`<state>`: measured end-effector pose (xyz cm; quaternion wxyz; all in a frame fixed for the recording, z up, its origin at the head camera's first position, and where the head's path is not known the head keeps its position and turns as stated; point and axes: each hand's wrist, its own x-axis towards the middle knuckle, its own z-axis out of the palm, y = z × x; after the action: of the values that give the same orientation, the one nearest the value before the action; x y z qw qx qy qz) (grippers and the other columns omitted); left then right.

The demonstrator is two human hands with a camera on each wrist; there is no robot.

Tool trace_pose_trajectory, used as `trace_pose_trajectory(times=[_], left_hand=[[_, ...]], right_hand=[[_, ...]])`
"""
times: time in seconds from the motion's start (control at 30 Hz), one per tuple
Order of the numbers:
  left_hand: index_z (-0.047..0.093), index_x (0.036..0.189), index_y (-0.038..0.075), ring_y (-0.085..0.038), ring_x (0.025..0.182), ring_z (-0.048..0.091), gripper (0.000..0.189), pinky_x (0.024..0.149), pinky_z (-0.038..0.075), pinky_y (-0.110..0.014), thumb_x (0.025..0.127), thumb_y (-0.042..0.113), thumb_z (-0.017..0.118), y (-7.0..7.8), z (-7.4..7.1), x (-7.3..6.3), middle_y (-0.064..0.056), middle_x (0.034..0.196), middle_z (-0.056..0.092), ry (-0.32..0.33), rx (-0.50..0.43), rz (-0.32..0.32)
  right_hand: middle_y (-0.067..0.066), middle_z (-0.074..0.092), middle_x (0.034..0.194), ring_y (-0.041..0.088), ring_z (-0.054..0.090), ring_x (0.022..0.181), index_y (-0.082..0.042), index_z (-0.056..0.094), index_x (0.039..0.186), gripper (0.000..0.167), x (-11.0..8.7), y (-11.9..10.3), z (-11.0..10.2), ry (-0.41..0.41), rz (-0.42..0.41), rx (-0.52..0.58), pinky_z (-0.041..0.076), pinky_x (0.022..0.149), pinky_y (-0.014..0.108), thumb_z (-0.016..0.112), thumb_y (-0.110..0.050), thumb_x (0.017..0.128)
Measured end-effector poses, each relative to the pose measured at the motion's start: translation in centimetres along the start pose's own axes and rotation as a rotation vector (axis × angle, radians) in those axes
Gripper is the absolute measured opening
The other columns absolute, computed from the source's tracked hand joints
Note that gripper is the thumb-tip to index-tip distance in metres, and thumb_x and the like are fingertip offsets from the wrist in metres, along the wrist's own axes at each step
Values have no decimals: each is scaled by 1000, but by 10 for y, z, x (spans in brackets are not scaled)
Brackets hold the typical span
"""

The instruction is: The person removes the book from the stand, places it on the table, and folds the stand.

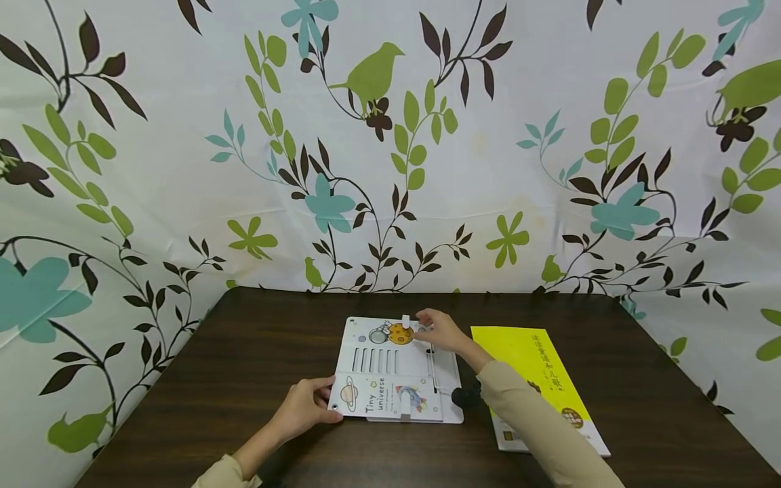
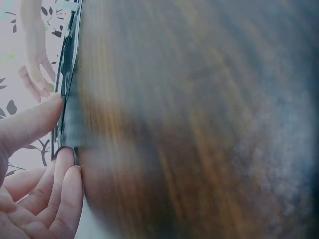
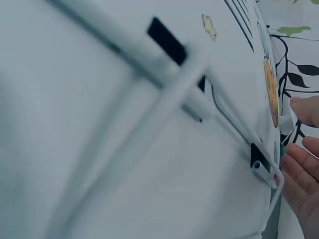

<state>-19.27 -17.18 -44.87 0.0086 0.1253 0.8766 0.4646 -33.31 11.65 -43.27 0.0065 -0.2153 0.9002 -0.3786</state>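
Note:
A white book stand (image 1: 417,366) printed with planets, a rocket and "Tiny universe" lies on the table. My left hand (image 1: 305,407) holds its near left corner. In the left wrist view the thumb (image 2: 37,122) is over the panel edge and the fingers (image 2: 65,189) are beneath. My right hand (image 1: 444,332) is at the far edge, fingers slightly bent and apart. Its thumb is right by a small white clip (image 3: 286,123). Bent white wire arms (image 3: 244,129) cross the panel in the right wrist view. Another clip (image 1: 405,404) sits on the near edge.
To the right, a yellow book (image 1: 509,352) lies partly under the right forearm. A dark round object (image 1: 465,398) is by the right wrist. Behind the dark wooden table (image 1: 244,346) hangs a patterned cloth (image 1: 464,203).

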Motion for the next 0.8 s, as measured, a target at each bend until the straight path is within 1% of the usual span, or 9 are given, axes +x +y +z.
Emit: trace_pose_trajectory(times=[0.13, 0.37, 0.47, 0.57, 0.6, 0.63, 0.7, 0.8], left_hand=[[53, 114, -16, -12, 59, 55, 69, 48, 44, -21, 57, 7, 84, 0, 0, 0, -5, 77, 60, -2, -2, -2], [53, 115, -16, -12, 60, 54, 70, 47, 43, -22, 57, 7, 84, 0, -1, 0, -5, 77, 59, -3, -5, -14], [53, 114, -16, -12, 60, 54, 70, 47, 43, -22, 57, 8, 84, 1, -1, 0, -5, 77, 59, -3, -4, -14], [54, 114, -16, -12, 59, 54, 69, 47, 43, -22, 56, 8, 84, 1, -1, 0, -5, 76, 59, 1, 3, -7], [54, 114, -16, -12, 59, 54, 69, 47, 43, -22, 56, 8, 84, 1, -1, 0, -5, 76, 59, 2, 6, -4], [54, 114, -16, -11, 59, 54, 69, 47, 43, -22, 56, 8, 84, 1, 0, 0, -4, 76, 59, 4, 9, -3], [54, 114, -16, -11, 58, 54, 69, 47, 43, -22, 56, 8, 84, 1, 0, 0, -4, 76, 60, 5, 12, -2], [54, 114, -16, -11, 58, 54, 69, 47, 43, -22, 56, 8, 84, 1, 0, 0, -4, 76, 60, 6, 13, -5]], right_hand=[[14, 60, 97, 26, 56, 91, 8, 55, 113, 41, 8, 1, 7, 1, 6, 23, 47, 83, 38, 69, -7, 78], [10, 60, 92, 22, 55, 86, 6, 58, 109, 34, 18, -1, 17, 50, 9, -69, 47, 78, 35, 68, -9, 80], [10, 60, 92, 23, 55, 86, 4, 60, 106, 30, 20, -3, 17, 55, 28, -72, 47, 78, 37, 67, -10, 80], [11, 60, 91, 24, 55, 85, 3, 60, 104, 29, 22, 1, 18, 51, 30, -60, 47, 77, 38, 67, -13, 81], [9, 60, 91, 22, 55, 84, 1, 60, 104, 30, 27, 13, 21, 57, -10, -56, 47, 75, 35, 67, -18, 82], [9, 60, 90, 21, 55, 83, 1, 60, 103, 31, 28, 15, 22, 59, -14, -55, 47, 74, 35, 68, -20, 81], [8, 59, 89, 20, 55, 82, 0, 60, 102, 31, 29, 18, 23, 62, -15, -62, 47, 73, 34, 68, -21, 81], [8, 60, 89, 20, 55, 83, 0, 61, 103, 29, 28, 15, 25, 70, 15, -52, 47, 75, 34, 67, -19, 81]])
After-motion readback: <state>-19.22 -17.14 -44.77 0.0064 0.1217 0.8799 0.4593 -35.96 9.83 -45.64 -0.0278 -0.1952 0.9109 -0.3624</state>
